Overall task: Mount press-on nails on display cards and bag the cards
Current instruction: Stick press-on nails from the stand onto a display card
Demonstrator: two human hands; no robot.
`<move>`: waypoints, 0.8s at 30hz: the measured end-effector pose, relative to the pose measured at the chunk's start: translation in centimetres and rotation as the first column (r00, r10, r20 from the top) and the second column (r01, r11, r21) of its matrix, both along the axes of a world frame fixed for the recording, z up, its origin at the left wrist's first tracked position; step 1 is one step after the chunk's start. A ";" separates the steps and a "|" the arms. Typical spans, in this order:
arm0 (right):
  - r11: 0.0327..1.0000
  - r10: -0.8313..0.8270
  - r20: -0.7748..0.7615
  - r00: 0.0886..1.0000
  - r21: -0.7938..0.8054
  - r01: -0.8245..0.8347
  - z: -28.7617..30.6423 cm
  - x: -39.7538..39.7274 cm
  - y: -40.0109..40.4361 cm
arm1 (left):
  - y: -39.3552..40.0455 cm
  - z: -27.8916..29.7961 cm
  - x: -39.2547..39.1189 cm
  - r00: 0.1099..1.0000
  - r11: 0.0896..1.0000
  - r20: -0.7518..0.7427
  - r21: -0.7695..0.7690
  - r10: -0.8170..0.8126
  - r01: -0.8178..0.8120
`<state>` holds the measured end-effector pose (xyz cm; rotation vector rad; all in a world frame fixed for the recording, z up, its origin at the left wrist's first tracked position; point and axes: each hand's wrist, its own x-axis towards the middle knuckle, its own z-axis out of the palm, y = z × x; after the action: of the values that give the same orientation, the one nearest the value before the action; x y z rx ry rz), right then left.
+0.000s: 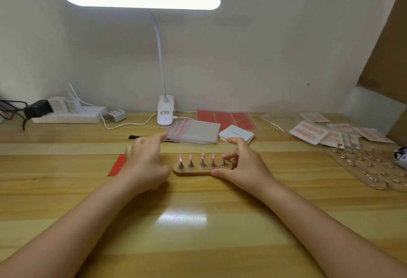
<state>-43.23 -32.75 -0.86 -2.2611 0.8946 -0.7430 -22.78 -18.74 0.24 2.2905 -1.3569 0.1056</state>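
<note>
A small wooden nail stand (199,170) lies near the middle of the desk (198,222), carrying five pink press-on nails (202,156) upright on metal pegs in a row. The right hand (242,167) grips the stand's right end: its thumb lies against the near edge of the wood, while the curled fingers (230,156) reach over the far side, just beside the rightmost nail. The left hand (144,163) hovers just left of the stand, blurred, fingers loosely spread and released, holding nothing; its forefinger points toward a stack of clear zip bags (193,133) further back. Partly hidden beneath that hand, a red strip of nail tips (116,165) lies flat on the desk. Just right of the bags sits a stack of white display cards (236,135), with red adhesive sheets (226,118) behind them toward the back edge. Toward the right edge lie finished bagged cards (319,133) and larger wooden stands (370,165) with bare pegs. A clip lamp (165,110) and power strip (68,115) stand along the back edge.
</note>
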 end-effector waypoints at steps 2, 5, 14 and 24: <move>1.000 0.016 0.003 1.000 0.013 -0.016 0.0 0.3 0.4 | -0.1 -0.2 -0.8 0.982 0.991 -0.136 0.008 -0.129 0.132; 0.999 0.031 -0.004 1.000 0.026 -0.031 0.0 0.5 0.6 | 0.0 -0.9 -1.0 0.971 0.982 -0.153 -0.052 -0.186 0.180; 0.984 -0.160 -0.100 0.982 -0.093 0.151 2.2 -0.2 -3.5 | 0.4 -1.1 -0.7 0.967 0.968 -0.089 -0.100 -0.240 0.231; 0.854 -0.417 -0.423 0.804 -0.486 0.187 1.3 1.7 -6.5 | -0.1 -1.7 -0.5 0.968 0.961 -0.030 -0.137 -0.248 0.242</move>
<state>-41.56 -39.27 0.43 -2.8133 1.5151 -0.4929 -23.33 -18.79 -1.47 1.9876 -1.5487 0.0581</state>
